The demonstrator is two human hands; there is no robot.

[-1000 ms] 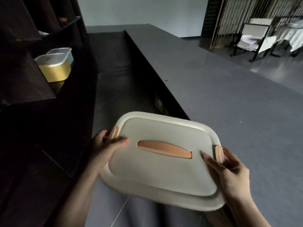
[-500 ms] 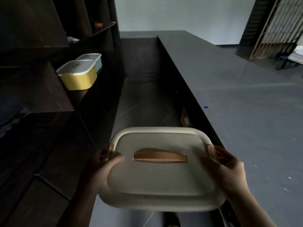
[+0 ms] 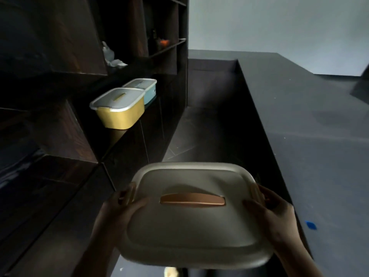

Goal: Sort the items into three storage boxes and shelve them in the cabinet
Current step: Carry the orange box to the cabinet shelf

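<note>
The cream-lidded storage box (image 3: 191, 216) is held low in the middle of the view, in the air between the dark cabinet (image 3: 60, 136) on the left and the grey counter (image 3: 309, 146) on the right. Only its top shows: a pale, rounded-rectangular lid with a raised rim, a recessed centre panel and a flat brown handle (image 3: 192, 200) lying across the middle. A tan clip (image 3: 130, 193) sits at its left edge and another clip (image 3: 255, 193) at its right edge; the body below the lid is hidden. The left hand (image 3: 117, 214) grips the left side, thumb laid on the lid and fingers curled round the edge by the clip. The right hand (image 3: 275, 218) grips the right side the same way, thumb on top, fingers wrapped behind the clip. On a cabinet shelf up and to the left stand a yellow storage box (image 3: 121, 114) and, touching it behind, a light blue storage box (image 3: 148, 90), both with pale lids; the yellow one stands close to the shelf's front edge. The shelf surface nearer the viewer, in front of the yellow box, is bare dark wood. A dark floor aisle (image 3: 209, 132) runs between the cabinet front and the counter's long straight edge. A small blue mark (image 3: 310, 225) lies on the counter near the right wrist.
</note>
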